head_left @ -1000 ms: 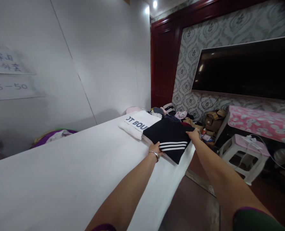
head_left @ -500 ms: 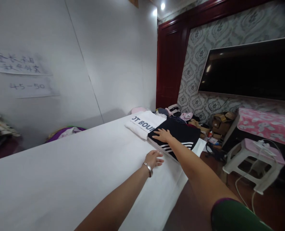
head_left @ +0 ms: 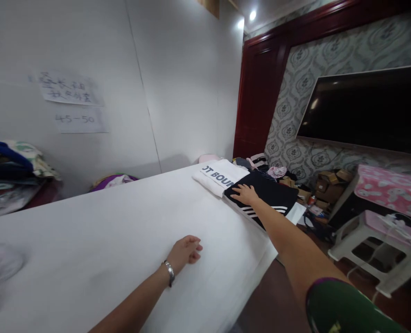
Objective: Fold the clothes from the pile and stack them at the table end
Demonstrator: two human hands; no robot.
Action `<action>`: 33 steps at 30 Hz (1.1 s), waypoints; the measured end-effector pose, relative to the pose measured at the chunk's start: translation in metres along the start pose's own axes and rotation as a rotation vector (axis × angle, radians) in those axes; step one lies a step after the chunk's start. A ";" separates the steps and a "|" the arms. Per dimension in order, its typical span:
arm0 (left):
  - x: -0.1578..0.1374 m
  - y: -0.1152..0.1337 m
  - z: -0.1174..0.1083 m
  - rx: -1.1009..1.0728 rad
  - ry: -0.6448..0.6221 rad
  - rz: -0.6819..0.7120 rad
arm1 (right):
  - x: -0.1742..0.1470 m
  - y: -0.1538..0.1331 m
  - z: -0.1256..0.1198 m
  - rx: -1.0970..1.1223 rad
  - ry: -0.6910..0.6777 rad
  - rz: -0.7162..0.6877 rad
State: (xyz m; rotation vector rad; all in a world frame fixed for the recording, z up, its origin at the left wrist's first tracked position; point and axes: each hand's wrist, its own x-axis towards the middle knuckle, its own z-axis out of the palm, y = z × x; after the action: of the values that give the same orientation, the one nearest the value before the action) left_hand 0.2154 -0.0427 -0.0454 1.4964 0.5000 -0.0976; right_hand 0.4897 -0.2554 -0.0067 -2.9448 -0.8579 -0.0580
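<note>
My right hand point(head_left: 245, 194) lies flat with fingers spread on a folded black garment point(head_left: 278, 192) with white stripes near its lower edge. Beside it, touching or slightly overlapped by it, is a folded white garment point(head_left: 214, 178) printed with dark letters. Both rest at the far right end of the white table point(head_left: 115, 240). My left hand point(head_left: 185, 249), with a silver bracelet at the wrist, hovers over or lightly touches the tabletop, apart from the clothes. Its fingers are loosely bent and slightly apart, and I see nothing in them.
A pale crumpled cloth point(head_left: 4, 263) lies at the table's left edge. Piled clothes point(head_left: 11, 162) stand beyond it. Past the table's right end are heaped clothes, cardboard boxes point(head_left: 330, 182) and a stool point(head_left: 375, 236) with a cable. A wall point(head_left: 187, 92) runs along the back.
My left hand has drawn back toward the left, away from the black garment. My right hand stays on that garment. The view has swung left, bringing the pale cloth in.
</note>
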 end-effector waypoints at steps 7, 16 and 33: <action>-0.049 -0.024 -0.066 0.050 0.093 0.052 | -0.024 -0.002 0.020 0.061 0.325 -0.002; -0.099 -0.044 -0.130 -0.006 0.307 0.081 | -0.062 -0.034 0.076 0.213 0.343 -0.134; -0.236 -0.027 -0.297 1.138 1.117 0.209 | -0.146 -0.292 0.091 0.592 -0.206 -0.944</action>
State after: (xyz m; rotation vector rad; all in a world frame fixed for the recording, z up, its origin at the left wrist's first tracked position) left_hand -0.0822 0.1853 0.0203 2.6649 1.2977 0.7898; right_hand 0.2108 -0.0801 -0.0881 -1.8266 -1.8208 0.3765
